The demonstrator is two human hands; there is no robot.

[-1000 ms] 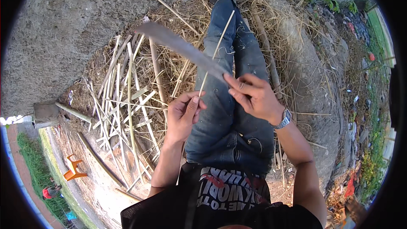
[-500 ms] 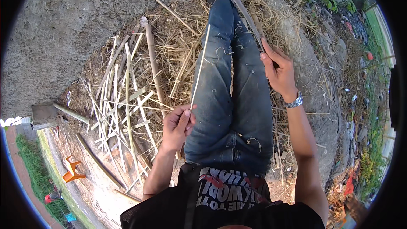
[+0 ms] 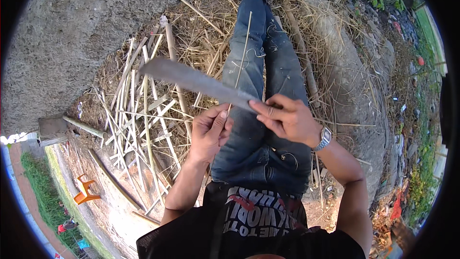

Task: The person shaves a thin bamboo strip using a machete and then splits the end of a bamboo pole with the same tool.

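My left hand (image 3: 209, 132) pinches the lower end of a thin pale strip (image 3: 246, 48), which looks like split bamboo and points away over my outstretched legs. Closed round the near end of a long, broad machete (image 3: 189, 77) is my right hand (image 3: 292, 121). The grey blade lies crosswise, its tip out to the left, and passes over the strip just beyond my left fingers. Whether blade and strip touch, I cannot tell. Curly shavings cling to my jeans (image 3: 244, 74).
Many split bamboo pieces (image 3: 144, 84) lie criss-crossed at left, beside a thicker pole (image 3: 171, 43). Dry shavings (image 3: 211, 33) cover the ground around my legs. A rock (image 3: 354, 81) rises at right. Farther left are a stone block (image 3: 51, 128), an orange chair (image 3: 86, 190) and a distant person (image 3: 68, 224).
The machete has swung from pointing far ahead to lying across the strip, tip leftward. My right hand has come left and nearer. My left hand has shifted slightly right, with the strip.
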